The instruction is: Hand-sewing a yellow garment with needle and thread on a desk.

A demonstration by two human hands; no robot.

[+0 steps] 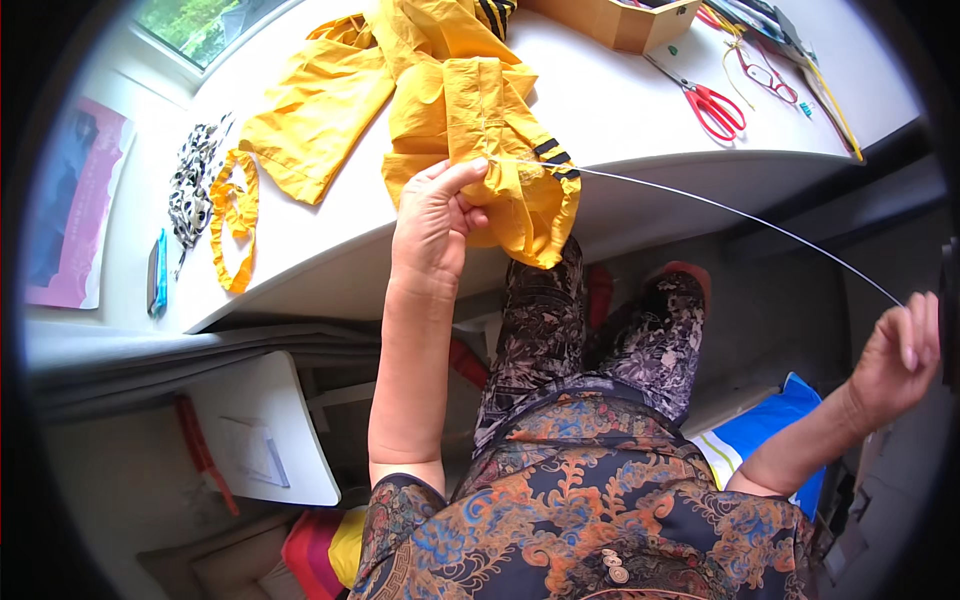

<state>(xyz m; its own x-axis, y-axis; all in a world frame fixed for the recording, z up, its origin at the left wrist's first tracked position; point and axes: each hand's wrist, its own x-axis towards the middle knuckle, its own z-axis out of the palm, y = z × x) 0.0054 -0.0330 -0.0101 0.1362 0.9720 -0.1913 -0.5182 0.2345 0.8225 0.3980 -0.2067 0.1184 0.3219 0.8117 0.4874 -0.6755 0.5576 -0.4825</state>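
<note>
A yellow cloth garment (pixel 472 97) with black stripes on its edges lies on the white table, its near end hanging over the front edge. My left hand (pixel 442 214) pinches a fold of this cloth between thumb and fingers. From the cloth by my left thumb, a white thread (pixel 750 215) runs in a long arc to the right. At the far right, off the table, my right hand (pixel 900 349) grips the thread's other end with closed fingertips. Whether those fingers also hide a needle I cannot tell.
Red-handled scissors (pixel 712 109), red-framed eyeglasses (pixel 771 81) and a wooden box (pixel 660 28) are on the table's right. Leftward lie a gathered yellow fabric band (pixel 244 221), a spotted cloth (pixel 196 180) and a blue-edged device (pixel 157 274). The table's curved front edge (pixel 322 244) passes below.
</note>
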